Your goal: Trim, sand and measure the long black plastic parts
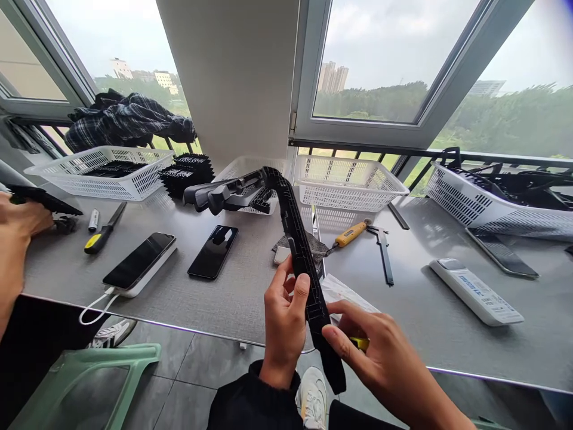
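Observation:
A long, bent black plastic part (295, 230) with a ribbed inner face slants across the middle, its upper end hooking left above the table. My left hand (286, 313) grips its lower middle, thumb on the near side. Lower down, my right hand (371, 340) pinches the same part between thumb and fingers. Something small and yellow (359, 343) shows under my right fingers; its kind is mostly hidden. Just behind the part lie a dark grey cloth (316, 245), a small whitish block (282, 255) and a clear plastic bag (344, 292).
A co-worker's hand (27, 215) holds a black part at left. White baskets (353, 194) line the window side. Phones (213, 251), a yellow-black knife (101, 236), a yellow-handled tool (351, 235), calipers (385, 257) and a white device (477, 292) lie on the grey table (250, 298).

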`<action>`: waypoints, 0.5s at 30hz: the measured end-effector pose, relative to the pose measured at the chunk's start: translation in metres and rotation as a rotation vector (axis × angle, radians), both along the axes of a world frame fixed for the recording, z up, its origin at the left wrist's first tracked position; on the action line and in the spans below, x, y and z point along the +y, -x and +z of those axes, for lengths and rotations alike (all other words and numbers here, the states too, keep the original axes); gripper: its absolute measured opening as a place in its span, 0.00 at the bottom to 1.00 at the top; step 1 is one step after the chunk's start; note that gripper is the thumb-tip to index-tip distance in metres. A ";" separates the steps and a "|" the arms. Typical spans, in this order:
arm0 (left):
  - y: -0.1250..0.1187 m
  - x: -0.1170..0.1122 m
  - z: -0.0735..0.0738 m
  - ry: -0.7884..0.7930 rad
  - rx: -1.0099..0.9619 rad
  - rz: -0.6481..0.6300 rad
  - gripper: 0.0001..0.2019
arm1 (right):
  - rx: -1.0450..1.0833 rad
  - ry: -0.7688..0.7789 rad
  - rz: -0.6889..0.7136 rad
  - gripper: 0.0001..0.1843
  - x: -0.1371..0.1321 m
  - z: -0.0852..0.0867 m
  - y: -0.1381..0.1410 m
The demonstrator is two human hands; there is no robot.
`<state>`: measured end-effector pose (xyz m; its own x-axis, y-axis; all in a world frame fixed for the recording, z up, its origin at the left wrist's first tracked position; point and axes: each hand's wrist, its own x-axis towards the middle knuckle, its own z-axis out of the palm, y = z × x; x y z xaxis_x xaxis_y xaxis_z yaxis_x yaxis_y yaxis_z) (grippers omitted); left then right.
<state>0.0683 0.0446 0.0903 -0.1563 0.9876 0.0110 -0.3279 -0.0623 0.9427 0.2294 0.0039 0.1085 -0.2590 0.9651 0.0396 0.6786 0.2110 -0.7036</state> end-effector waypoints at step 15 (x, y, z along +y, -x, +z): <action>0.005 -0.001 0.001 0.049 -0.075 -0.230 0.22 | 0.033 -0.083 -0.041 0.23 -0.001 0.003 0.000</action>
